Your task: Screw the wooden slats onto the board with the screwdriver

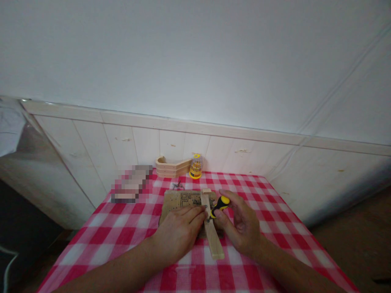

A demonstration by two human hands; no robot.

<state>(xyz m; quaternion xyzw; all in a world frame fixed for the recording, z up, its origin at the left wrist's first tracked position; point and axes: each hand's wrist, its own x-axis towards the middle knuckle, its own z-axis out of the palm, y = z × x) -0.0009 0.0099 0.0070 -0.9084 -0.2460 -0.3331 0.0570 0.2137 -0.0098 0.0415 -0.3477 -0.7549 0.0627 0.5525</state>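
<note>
A short screwdriver (220,206) with a black and yellow handle is in my right hand (244,224), gripped between thumb and fingers. It leans down to the left, its lower end at a small dark screw on a light wooden strip (215,243). The strip lies lengthwise over a flat brown cardboard piece (171,202) with black print. My left hand (179,228) rests across the cardboard, its fingers pressed together and their tips against the strip beside the screw. The thumb of that hand is hidden.
Behind the cardboard lies a little heap of dark screws (178,186). Curved wooden pieces (171,169) and a clear-and-yellow bit container (196,167) stand by the wall. A blurred flat object (132,185) lies at the left on the checked tablecloth (262,195).
</note>
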